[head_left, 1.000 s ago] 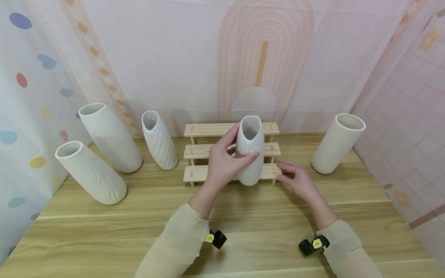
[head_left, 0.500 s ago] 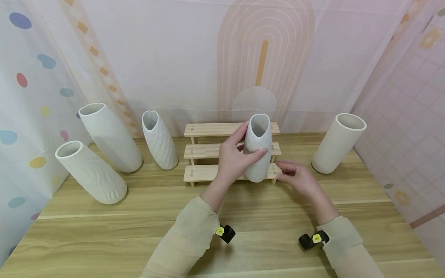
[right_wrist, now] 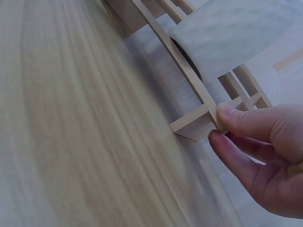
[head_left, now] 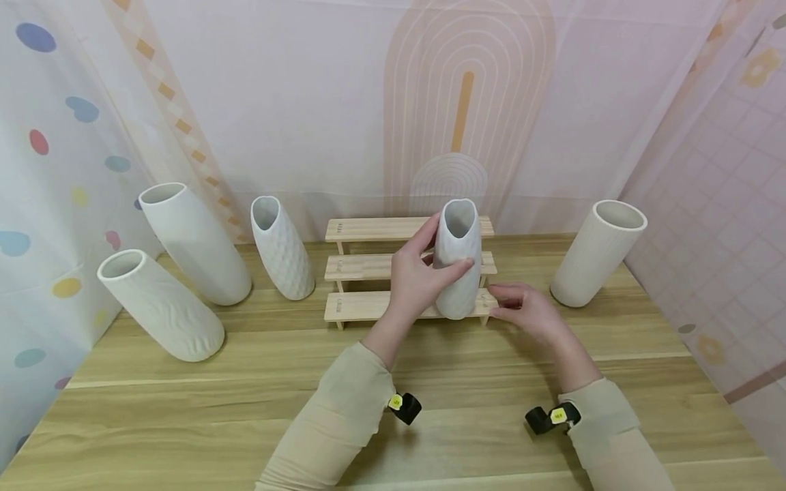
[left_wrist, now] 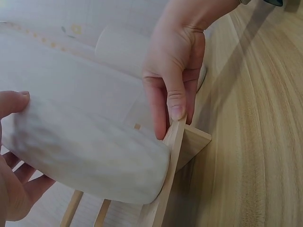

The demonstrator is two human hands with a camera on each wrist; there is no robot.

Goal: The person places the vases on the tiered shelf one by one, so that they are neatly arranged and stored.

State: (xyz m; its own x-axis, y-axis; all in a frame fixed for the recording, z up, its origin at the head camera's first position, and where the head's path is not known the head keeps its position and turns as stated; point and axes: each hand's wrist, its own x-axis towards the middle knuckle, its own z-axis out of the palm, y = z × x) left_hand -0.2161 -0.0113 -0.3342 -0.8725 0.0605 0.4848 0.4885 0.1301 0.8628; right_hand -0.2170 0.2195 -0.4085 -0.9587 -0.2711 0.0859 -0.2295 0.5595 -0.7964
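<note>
A white vase (head_left: 459,296) with a dimpled surface and a notched rim stands nearly upright over the right part of the lowest tier of a three-step wooden rack (head_left: 356,307). My left hand (head_left: 417,283) grips it from the left, thumb across the front and fingers behind. In the right wrist view a dark line shows under one edge of the vase's base (right_wrist: 227,42), at the board. My right hand (head_left: 529,314) pinches the right end of the lowest board (right_wrist: 189,73) between thumb and fingers. Neither upper tier holds anything.
On the left stand a wavy-textured white vase (head_left: 166,307), a tall smooth one (head_left: 199,245) and a smaller diamond-textured one (head_left: 285,256). A ribbed cylindrical vase (head_left: 595,256) is at the right. A patterned curtain (head_left: 295,102) hangs behind the wooden table (head_left: 233,423).
My left hand has carried the dimpled vase right and slightly back, onto the right part of the lowest tier, slowing in the last half second. My right hand has stayed at the board's end.
</note>
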